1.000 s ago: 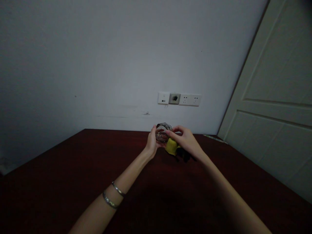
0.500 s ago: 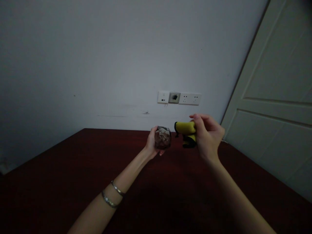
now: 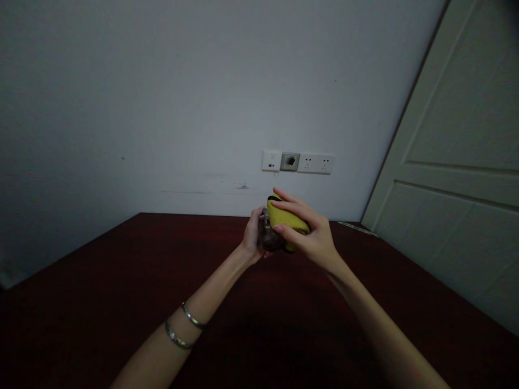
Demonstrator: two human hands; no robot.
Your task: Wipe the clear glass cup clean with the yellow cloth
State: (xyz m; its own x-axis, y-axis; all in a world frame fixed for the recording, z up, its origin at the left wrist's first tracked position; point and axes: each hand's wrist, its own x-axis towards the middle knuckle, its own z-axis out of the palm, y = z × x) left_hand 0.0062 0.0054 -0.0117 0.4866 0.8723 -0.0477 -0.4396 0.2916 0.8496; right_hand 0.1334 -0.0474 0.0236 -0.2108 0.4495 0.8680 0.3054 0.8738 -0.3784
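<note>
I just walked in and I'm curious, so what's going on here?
A person's left hand holds a shiny rounded thing, too dim to name. The right hand grips a yellow cloth with black edging, hiding part of it. Both hands are above a dark red table, with sockets on the wall beyond.

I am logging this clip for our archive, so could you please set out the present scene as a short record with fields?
Left hand: holding a dark rounded object
Right hand: gripping a yellow item with black trim
Held things: overlapping in view; exact contact hidden
Left forearm: two silver-coloured bangles
Below: dark red table
Behind: pale wall with socket plates
Far right: panelled door
Lighting: dim
</note>
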